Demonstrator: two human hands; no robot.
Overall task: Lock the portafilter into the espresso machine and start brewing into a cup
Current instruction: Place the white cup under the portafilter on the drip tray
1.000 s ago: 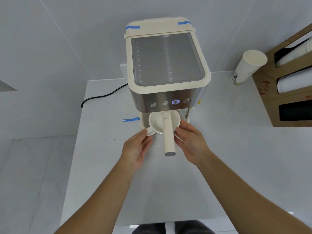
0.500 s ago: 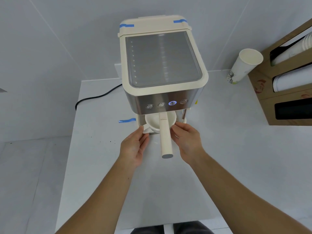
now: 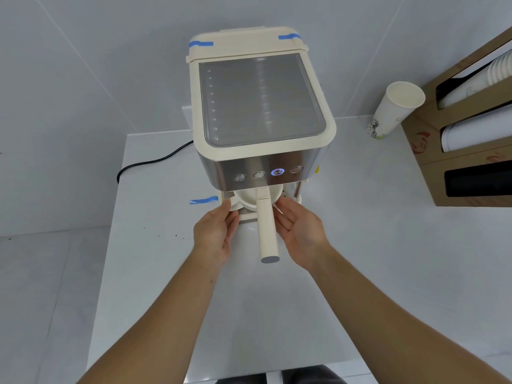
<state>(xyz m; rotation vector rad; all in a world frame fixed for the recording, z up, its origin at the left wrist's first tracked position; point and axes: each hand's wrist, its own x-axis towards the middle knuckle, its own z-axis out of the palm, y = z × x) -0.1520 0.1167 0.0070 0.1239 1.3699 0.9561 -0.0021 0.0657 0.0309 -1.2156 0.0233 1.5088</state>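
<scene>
A cream and steel espresso machine [image 3: 260, 106] stands on a white table [image 3: 360, 245]. One of the front buttons [image 3: 277, 172] glows blue. The cream portafilter handle [image 3: 267, 231] sticks straight out toward me from under the front panel. Below it, a cream cup [image 3: 249, 198] sits on a saucer [image 3: 235, 207] on the drip tray, mostly hidden by the machine. My left hand [image 3: 214, 236] touches the saucer's left rim with its fingertips. My right hand [image 3: 300, 234] has its fingertips at the saucer's right side, palm turned inward. The handle runs between both hands.
A tall paper cup [image 3: 393, 109] stands at the back right, next to a cardboard cup dispenser [image 3: 426, 162]. A black power cable [image 3: 149, 162] trails off the table's left edge. Blue tape [image 3: 203, 201] marks the table left of the machine.
Both hands have slid the cup and saucer further in under the machine. The view has shifted slightly; the portafilter handle keeps its position.
</scene>
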